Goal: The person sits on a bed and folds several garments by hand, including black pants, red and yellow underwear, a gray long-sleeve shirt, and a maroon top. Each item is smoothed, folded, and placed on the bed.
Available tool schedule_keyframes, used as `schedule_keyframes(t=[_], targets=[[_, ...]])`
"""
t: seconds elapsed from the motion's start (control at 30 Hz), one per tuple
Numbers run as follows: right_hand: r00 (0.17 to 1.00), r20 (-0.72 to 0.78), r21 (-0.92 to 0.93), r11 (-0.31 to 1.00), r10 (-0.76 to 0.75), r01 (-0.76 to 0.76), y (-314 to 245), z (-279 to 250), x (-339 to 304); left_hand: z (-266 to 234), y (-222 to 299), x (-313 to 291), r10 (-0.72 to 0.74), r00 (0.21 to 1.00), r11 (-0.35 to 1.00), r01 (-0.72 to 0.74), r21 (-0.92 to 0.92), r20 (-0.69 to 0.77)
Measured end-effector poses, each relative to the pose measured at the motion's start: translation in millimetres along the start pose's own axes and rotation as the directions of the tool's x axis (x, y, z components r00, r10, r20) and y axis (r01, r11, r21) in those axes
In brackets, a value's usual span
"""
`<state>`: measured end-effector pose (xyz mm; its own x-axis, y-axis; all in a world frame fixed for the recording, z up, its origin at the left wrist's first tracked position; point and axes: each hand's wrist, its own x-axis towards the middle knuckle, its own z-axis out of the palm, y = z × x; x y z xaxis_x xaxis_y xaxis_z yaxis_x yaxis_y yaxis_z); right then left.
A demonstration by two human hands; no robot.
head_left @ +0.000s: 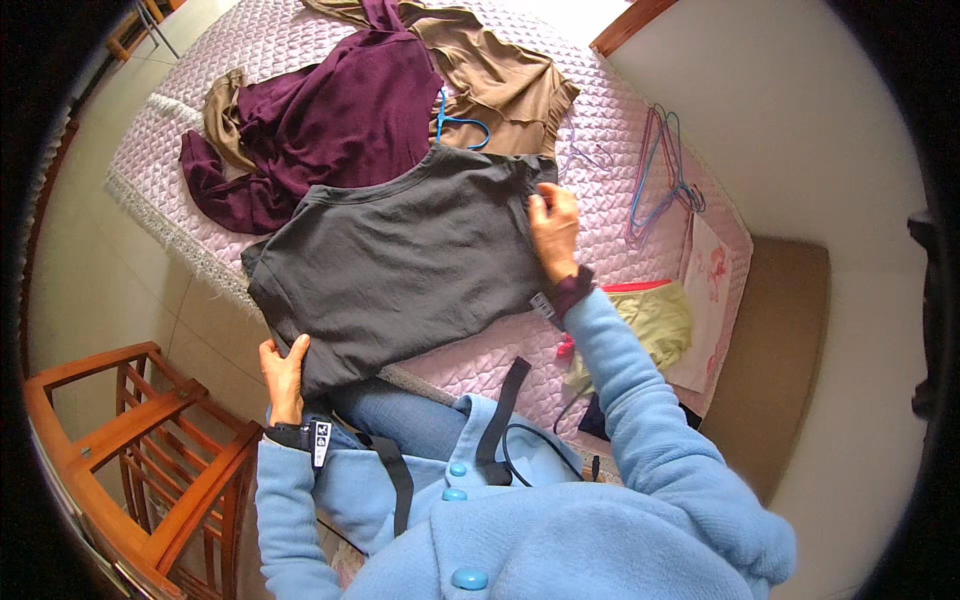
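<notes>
A dark grey shirt is spread over the near part of the bed and hangs past its front edge toward my lap. My left hand grips its lower left corner, with the thumb on top of the cloth. At the right edge, near the upper corner, my right hand has curled fingers closed on the fabric; the fingertips are partly hidden. A blue hanger pokes out beyond the shirt's upper edge. Behind it lie a maroon top and a brown garment, overlapping each other.
The bed has a pink quilted cover. Several thin hangers lie at its right side. A yellow-green garment with a red band is beside my right forearm. A wooden chair stands at lower left, and a white wall rises on the right.
</notes>
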<state>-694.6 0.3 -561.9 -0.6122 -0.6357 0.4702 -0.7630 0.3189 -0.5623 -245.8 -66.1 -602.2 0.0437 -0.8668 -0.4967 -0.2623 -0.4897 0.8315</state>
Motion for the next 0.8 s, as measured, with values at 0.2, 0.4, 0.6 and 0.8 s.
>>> schedule_keyframes(t=[0.2,0.4,0.6,0.8], targets=[[0.918,0.273,0.148,0.93,0.289,-0.337,83,-2,33,11,14,-11,0.082,0.992,0.991,-0.071,0.109,-0.098],[0.999,0.028,-0.187,0.981,-0.043,0.048,39,0,26,-11,27,-3,-0.014,0.908,0.9,0.194,-0.391,0.419],[0.903,0.312,0.172,0.952,-0.297,0.253,-86,32,-64,-12,53,7,0.078,0.89,0.9,0.13,-0.415,0.449],[0.659,0.744,0.091,0.994,-0.107,0.058,-191,78,-110,-27,123,-47,0.083,0.895,0.913,0.108,-0.394,0.438]])
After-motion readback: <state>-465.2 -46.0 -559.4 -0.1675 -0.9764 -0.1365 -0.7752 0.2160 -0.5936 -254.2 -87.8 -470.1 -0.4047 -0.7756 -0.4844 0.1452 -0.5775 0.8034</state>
